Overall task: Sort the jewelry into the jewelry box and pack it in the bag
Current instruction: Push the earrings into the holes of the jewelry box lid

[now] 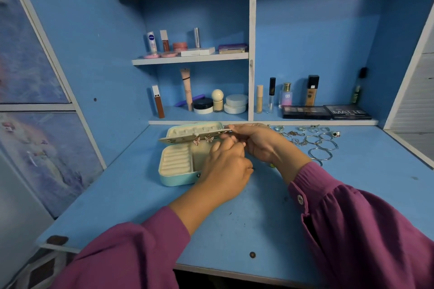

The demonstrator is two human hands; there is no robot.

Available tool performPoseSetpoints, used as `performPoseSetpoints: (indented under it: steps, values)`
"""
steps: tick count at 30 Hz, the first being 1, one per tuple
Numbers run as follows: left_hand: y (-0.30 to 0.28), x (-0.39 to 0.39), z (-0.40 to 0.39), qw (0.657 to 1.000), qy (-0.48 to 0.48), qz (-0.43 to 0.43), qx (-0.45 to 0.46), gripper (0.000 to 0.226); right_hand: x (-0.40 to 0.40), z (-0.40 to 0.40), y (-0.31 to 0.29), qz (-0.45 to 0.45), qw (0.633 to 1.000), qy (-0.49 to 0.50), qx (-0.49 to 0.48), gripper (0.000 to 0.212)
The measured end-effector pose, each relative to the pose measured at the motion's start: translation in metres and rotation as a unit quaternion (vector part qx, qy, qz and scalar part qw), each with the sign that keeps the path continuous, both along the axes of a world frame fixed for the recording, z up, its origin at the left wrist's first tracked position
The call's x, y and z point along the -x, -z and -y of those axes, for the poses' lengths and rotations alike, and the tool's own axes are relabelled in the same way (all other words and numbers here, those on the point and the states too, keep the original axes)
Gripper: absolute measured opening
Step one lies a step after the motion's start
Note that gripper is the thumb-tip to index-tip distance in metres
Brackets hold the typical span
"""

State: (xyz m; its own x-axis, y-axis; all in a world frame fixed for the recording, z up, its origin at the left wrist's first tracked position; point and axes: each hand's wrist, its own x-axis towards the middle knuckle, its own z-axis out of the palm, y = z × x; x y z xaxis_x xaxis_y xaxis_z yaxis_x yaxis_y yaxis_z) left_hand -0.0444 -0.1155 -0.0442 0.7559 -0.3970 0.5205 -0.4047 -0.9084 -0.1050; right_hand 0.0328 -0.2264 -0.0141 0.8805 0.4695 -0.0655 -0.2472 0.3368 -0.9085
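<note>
Nearest us, our left hand (225, 162) pinches something too small to identify over the open jewelry box (178, 169). Just beyond, our right hand (256, 143) grips the box's earring panel (187, 139), long axis left-right. Loose bangles (321, 148) lie right of the box.

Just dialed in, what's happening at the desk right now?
A person is sorting jewelry into an open jewelry box on the blue desk. The right hand holds the box's earring flap, where two butterfly earrings already hang. The left hand works with curled fingers just below the flap; what it pinches is hidden. Bangles, rings and chains still lie loose to the right. No bag is in view.
</note>
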Motion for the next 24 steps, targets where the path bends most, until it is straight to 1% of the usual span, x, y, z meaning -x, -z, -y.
performPoseSetpoints:
  steps: [6,11,14,20,22,24]
  values:
    - [-0.003,0.0,0.002,0.999,-0.01,-0.029,0.018,0.027,0.0,0.001,0.001,-0.003,1.0,-0.004,-0.004,0.011]
    - [-0.003,0.002,0.004,0.999,-0.013,-0.038,0.018,0.022,-0.001,0.001,0.001,-0.004,1.0,-0.009,0.004,0.012]
    - [-0.002,0.001,0.007,1.0,-0.024,-0.015,0.011,0.021,-0.002,0.001,0.002,-0.004,1.0,-0.015,0.003,0.018]
    - [0.003,-0.001,0.006,0.999,-0.008,0.03,0.027,0.021,0.0,0.002,0.002,0.001,1.0,-0.017,0.017,0.022]
    - [0.003,0.001,0.002,0.997,0.0,0.051,0.055,0.017,0.002,0.003,0.001,0.009,0.999,-0.01,0.031,0.017]
    - [0.001,0.003,-0.005,0.995,0.013,0.055,0.081,0.02,0.003,0.004,0.002,0.014,0.999,-0.007,0.039,0.013]
